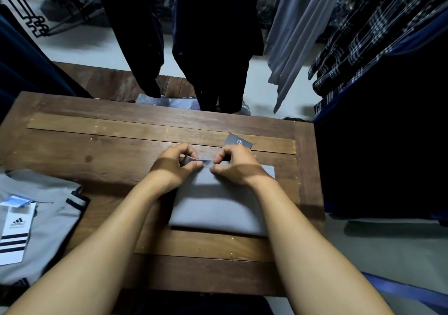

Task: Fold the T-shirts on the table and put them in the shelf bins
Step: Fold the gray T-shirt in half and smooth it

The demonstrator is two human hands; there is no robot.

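Asker: Grips first: what are they doing?

Watcher: Both are working at the far edge of the folded grey T-shirt (215, 205). The left grip (172, 167) is pinching a small raised flap of the grey cloth between its thumb and curled fingers. The right grip (240, 167) is curling in just beside it, with thumb and forefinger nipping the same edge. The two are sitting very close together.

Asker: And where is that T-shirt lying?

Watcher: It is lying flat on the wooden desk (97, 150), folded into a neat rectangle right of the middle, with both forearms reaching over it.

Asker: Is anything else sitting on the desk?

Watcher: A dark card tag (238, 141) is peeking out just beyond the right grip. Whether it is touching the cloth, I cannot tell. A second grey T-shirt (48, 217) with dark sleeve stripes is lying at the left edge, well apart from the folded one. A white hang tag (14, 232) with black stripes is resting on it.

Asker: What is showing behind?

Watcher: Dark garments (213, 36) are hanging past the desk's far side. A pale grey garment (298, 36) and a plaid one (363, 36) are hanging to the right.
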